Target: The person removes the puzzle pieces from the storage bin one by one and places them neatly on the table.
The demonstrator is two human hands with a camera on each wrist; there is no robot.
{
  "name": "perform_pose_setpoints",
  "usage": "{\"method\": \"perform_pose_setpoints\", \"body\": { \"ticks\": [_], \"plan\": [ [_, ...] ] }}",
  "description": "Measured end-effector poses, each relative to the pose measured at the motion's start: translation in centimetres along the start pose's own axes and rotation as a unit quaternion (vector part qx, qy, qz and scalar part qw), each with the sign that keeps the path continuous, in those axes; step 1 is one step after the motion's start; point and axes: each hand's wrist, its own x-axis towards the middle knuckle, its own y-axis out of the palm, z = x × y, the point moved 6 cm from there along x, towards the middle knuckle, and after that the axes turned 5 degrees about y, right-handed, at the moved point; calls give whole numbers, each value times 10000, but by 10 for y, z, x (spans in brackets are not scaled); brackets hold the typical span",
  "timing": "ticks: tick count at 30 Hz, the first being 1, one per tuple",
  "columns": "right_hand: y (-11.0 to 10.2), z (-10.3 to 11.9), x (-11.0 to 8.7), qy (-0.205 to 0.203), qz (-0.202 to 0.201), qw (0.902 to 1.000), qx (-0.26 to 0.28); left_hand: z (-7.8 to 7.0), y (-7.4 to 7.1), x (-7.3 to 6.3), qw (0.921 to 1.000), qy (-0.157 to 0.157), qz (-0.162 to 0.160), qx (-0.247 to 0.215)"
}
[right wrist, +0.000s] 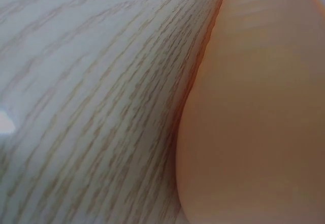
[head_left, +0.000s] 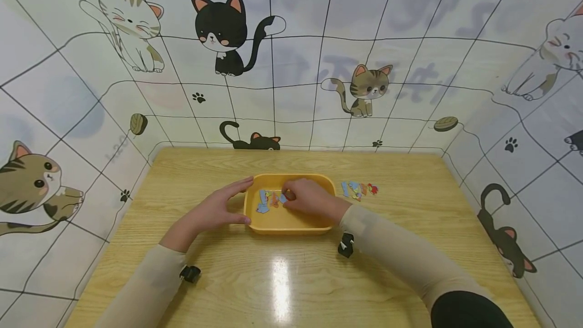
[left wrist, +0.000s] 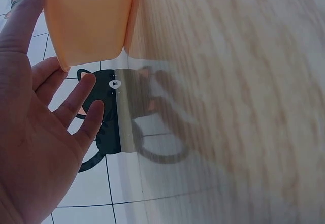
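1. The small coloured pieces lie in the left half of the yellow tray, which sits on the tabletop in front of you; blue and orange ones show, grouped close together.
2. Your right hand reaches into the tray over its right side, fingers bent and the thumb side toward the pieces. A blue piece shows right at your fingertips; you cannot tell from here whether they pinch it or only touch it.
3. Your left hand is at the tray's left end, fingers spread wide: the thumb touches near the front corner and a finger reaches the back corner. The left wrist view shows those fingers apart and fairly straight beside the tray's wall.
4. Just beyond the tray's right end, you have a row of loose cut-outs on the tabletop: blue ones nearest the tray, then an orange one, and a red one farthest out.
5. A bright reflection lies on the wood in front of the tray.
6. Your beige sleeves cover both forearms, and a small black device shows at each wrist.
7. Around the tabletop stands a white gridded backdrop printed with cartoon cats and paw prints.
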Motion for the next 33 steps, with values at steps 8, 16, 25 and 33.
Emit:
{"method": "perform_pose_setpoints", "body": {
  "ticks": [8, 16, 25, 33],
  "plan": [
    [5, -5, 2, 80, 148, 9996, 205, -1, 0, 0, 10000, -6, -10, -6],
    [3, 2, -8, -176, 269, 9995, 11, -1, 0, -1, 10000, -46, -15, -13],
    [-9, 3, -23, -99, 178, 9996, 219, 2, 1, -1, 9998, -158, 12, -83],
    [-21, -3, -33, -251, -136, 9996, 72, 0, 0, -2, 9999, -134, -16, -76]
  ]
}}
